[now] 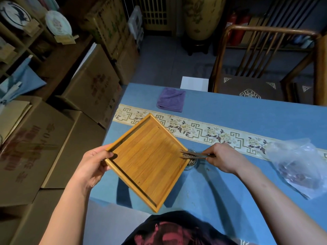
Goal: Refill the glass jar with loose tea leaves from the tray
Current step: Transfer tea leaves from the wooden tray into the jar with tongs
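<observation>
Nearly done, I judge: the tray [148, 156], gripped by the left hand [93, 163], looks almost bare, while the right hand [224, 157] pinches tongs [192, 154] nudging the last tea leaves [184, 151] into the jar [192, 162] beside it

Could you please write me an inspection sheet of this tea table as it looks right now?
Surface: blue table with a patterned runner.
Job's things: bamboo tray tipped, its corner over the glass jar; tea leaves at that corner and in the jar.
Clutter: purple cloth; plastic bag; white paper.
Grippers: left hand grips the tray; right hand pinches wooden tongs.
Cables: nothing seen.
Surroundings: cardboard boxes, wooden chair, large vase.
</observation>
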